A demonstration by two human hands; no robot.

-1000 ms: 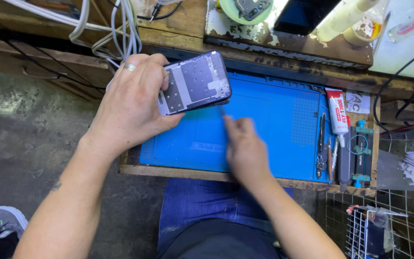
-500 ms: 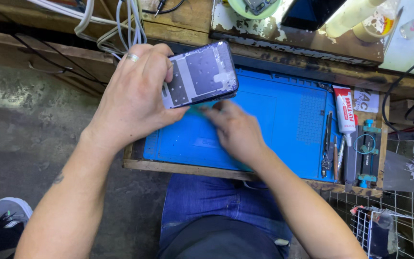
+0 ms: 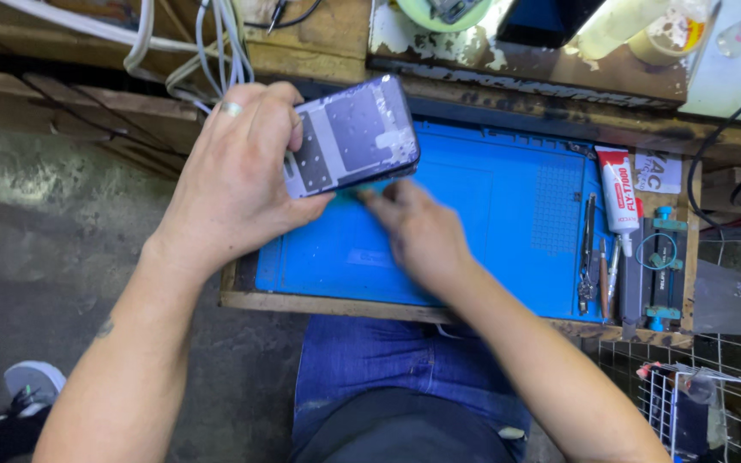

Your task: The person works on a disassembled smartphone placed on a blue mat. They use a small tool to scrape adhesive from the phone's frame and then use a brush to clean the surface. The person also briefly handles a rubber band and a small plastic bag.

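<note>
My left hand [image 3: 237,176], with a ring on one finger, grips an opened phone body [image 3: 353,135] by its left end and holds it tilted above the blue work mat [image 3: 490,214]. The phone's bare inner frame faces up. My right hand [image 3: 418,231] is just below the phone's lower edge, blurred, its fingertips pinched together close to that edge. Whether something small sits between those fingertips cannot be told.
Along the mat's right side lie tweezers [image 3: 589,257], a white glue tube [image 3: 617,197] and a small blue clamp tool [image 3: 660,266]. White cables [image 3: 207,43] hang at the back left. A wire basket [image 3: 688,403] stands at the lower right; a worn wooden shelf [image 3: 525,60] runs behind.
My right hand has moved left and up from the middle of the mat to the phone's lower edge. The left hand has kept the phone in roughly the same place.
</note>
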